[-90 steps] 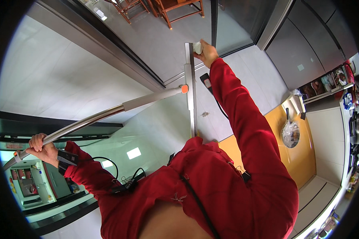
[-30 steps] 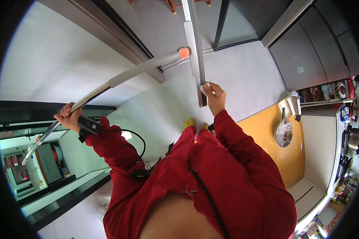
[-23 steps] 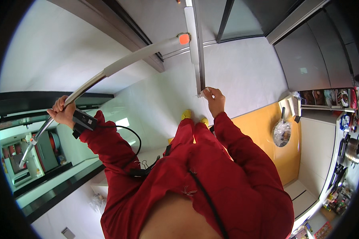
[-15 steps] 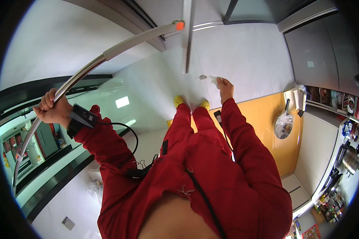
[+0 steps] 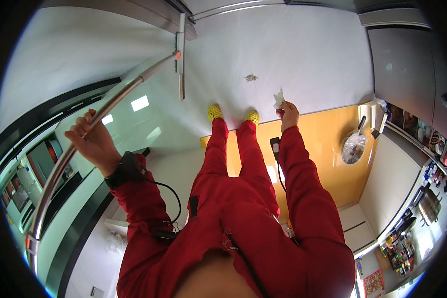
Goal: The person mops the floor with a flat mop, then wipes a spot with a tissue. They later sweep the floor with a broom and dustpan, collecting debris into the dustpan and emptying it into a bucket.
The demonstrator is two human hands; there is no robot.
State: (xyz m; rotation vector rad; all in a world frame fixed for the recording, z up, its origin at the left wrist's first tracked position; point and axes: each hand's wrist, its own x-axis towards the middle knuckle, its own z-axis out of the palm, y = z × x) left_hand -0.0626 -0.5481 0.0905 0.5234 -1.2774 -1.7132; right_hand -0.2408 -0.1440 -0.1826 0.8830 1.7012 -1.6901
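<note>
My left hand (image 5: 95, 141) is curled loosely round the metal pole of a flat mop (image 5: 115, 102), its fingers less tight than a fist. The mop's long narrow head (image 5: 182, 64) lies on the pale floor, ahead and to the left of my feet. Between thumb and fingers, my right hand (image 5: 289, 115) pinches a crumpled white tissue (image 5: 278, 98), held out above the floor. A small greyish clump of debris (image 5: 252, 77) lies on the floor beyond my feet, apart from both the tissue and the mop head.
Yellow shoes (image 5: 214, 112) are on my feet. An orange-yellow cabinet front (image 5: 328, 144) is at the right, with a plastic-covered pan (image 5: 353, 148) hanging by it. Dark grey cabinets (image 5: 402, 74) stand at the far right. A black-edged counter (image 5: 92, 223) runs along the left.
The mop head has moved left, away from the debris clump. My left hand has shifted right and its grip has loosened. The tissue now points upward, clear of the clump.
</note>
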